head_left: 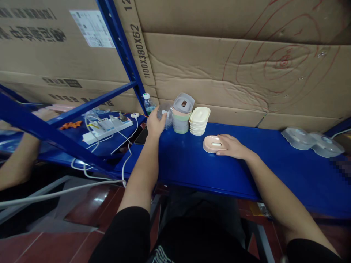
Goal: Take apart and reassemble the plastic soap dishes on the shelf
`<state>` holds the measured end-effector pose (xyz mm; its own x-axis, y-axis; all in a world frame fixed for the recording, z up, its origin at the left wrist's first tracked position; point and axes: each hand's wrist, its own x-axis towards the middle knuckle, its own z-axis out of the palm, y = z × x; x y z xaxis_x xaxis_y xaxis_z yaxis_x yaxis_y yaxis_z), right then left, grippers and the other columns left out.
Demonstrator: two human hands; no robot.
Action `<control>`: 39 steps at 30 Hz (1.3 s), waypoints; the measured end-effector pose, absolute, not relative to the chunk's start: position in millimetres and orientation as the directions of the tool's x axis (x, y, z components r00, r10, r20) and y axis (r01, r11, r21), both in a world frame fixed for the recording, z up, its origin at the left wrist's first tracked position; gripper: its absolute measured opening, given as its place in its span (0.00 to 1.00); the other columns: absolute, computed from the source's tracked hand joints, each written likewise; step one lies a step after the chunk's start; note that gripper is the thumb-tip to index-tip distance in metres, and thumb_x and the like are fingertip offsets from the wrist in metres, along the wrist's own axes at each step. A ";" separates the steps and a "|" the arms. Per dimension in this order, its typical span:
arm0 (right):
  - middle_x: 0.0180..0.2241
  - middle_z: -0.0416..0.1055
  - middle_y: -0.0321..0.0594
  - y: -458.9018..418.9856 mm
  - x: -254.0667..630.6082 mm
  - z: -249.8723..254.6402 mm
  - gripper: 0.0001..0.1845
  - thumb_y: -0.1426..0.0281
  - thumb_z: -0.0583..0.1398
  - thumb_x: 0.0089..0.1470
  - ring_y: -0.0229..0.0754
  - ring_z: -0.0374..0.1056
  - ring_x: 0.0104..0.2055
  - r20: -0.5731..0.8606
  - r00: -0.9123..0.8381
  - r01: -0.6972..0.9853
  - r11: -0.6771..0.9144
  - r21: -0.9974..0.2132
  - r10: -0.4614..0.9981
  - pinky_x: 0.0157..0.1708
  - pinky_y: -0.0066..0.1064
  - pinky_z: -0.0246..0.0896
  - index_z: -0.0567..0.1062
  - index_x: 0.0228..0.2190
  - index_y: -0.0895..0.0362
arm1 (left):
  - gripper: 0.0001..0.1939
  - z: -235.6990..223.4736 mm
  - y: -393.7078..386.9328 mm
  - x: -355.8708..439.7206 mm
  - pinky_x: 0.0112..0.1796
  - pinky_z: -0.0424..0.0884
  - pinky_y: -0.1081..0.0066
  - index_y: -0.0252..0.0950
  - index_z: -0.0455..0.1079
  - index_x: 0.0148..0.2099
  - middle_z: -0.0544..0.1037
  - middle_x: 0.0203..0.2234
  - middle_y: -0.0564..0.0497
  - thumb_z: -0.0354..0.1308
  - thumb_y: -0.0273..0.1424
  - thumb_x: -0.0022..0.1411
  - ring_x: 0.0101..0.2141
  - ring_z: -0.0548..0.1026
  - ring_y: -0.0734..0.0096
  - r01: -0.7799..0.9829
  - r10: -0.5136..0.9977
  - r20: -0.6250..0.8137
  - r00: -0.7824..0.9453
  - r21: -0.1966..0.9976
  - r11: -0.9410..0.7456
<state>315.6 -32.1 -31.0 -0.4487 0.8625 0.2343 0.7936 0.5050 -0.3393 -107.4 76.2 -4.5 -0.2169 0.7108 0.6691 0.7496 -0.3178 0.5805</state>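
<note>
On the blue shelf, my right hand [232,146] is closed around the right end of a pink soap dish [212,142], oval-shaped with a pale slot in its top. My left hand [156,124] reaches to the back, thumb and fingers at the edge of a clear plastic cover [168,110]; part of the grip is hidden. Just right of that cover rises a stack of soap dishes [181,126] in grey, green and pink, the topmost one grey with a slot. A stack of cream oval trays [199,122] stands against it.
More clear plastic covers [297,138] lie at the far right. A bottle [148,102] and a dark phone-like object [141,136] are near my left hand. Past the blue post, a power strip [108,129] trails white cables. A co-worker's arm [20,157] is at the far left.
</note>
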 end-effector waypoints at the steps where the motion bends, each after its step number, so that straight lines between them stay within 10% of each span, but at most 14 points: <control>1: 0.65 0.67 0.56 -31.0 315.8 -32.4 0.54 0.41 0.70 0.47 0.70 0.62 0.67 0.213 -0.481 0.784 0.526 -0.330 0.850 0.64 0.64 0.59 0.67 0.67 0.53 | 0.34 -4.9 77.2 -107.4 0.64 0.67 0.50 0.35 0.69 0.66 0.76 0.61 0.37 0.57 0.51 0.68 0.61 0.73 0.48 0.749 0.713 0.669 -0.211 0.580 -0.322; 9: 0.64 0.69 0.52 -32.1 315.2 -29.2 0.52 0.42 0.70 0.48 0.67 0.63 0.66 0.280 -0.500 0.723 0.573 -0.386 0.819 0.64 0.63 0.61 0.67 0.67 0.50 | 0.38 -5.0 77.7 -104.4 0.65 0.64 0.46 0.36 0.61 0.70 0.70 0.64 0.34 0.62 0.49 0.65 0.65 0.68 0.44 0.703 0.648 0.704 -0.290 0.616 -0.356; 16: 0.62 0.70 0.52 -39.4 307.6 -23.5 0.50 0.42 0.70 0.48 0.64 0.68 0.63 0.339 -0.386 0.708 0.511 -0.487 0.858 0.64 0.60 0.62 0.69 0.66 0.51 | 0.25 -0.2 46.0 -51.2 0.41 0.77 0.62 0.36 0.69 0.58 0.77 0.51 0.40 0.51 0.50 0.73 0.37 0.80 0.66 0.677 0.439 0.895 -0.077 0.370 -0.636; 23: 0.61 0.69 0.53 -40.1 307.3 -20.9 0.47 0.43 0.69 0.51 0.62 0.68 0.63 0.406 -0.370 0.645 0.545 -0.536 0.836 0.64 0.60 0.61 0.69 0.65 0.51 | 0.40 -9.2 -0.1 21.8 0.52 0.78 0.61 0.37 0.67 0.66 0.75 0.61 0.39 0.64 0.57 0.61 0.59 0.76 0.54 0.434 0.439 0.591 0.677 0.161 -0.887; 39: 0.61 0.69 0.50 -35.9 307.0 -27.8 0.37 0.46 0.69 0.52 0.60 0.66 0.65 0.405 -0.381 0.556 0.556 -0.617 0.831 0.67 0.59 0.57 0.76 0.58 0.49 | 0.52 -26.5 1.6 28.5 0.67 0.63 0.50 0.40 0.54 0.75 0.61 0.72 0.36 0.68 0.55 0.57 0.69 0.63 0.48 0.471 0.570 0.379 0.729 0.327 -0.819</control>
<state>307.0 -35.9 -27.8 -0.3815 0.8308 0.4052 0.5561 0.5564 -0.6174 28.5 1.6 -26.5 0.7291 0.5701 0.3787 0.4710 -0.8194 0.3268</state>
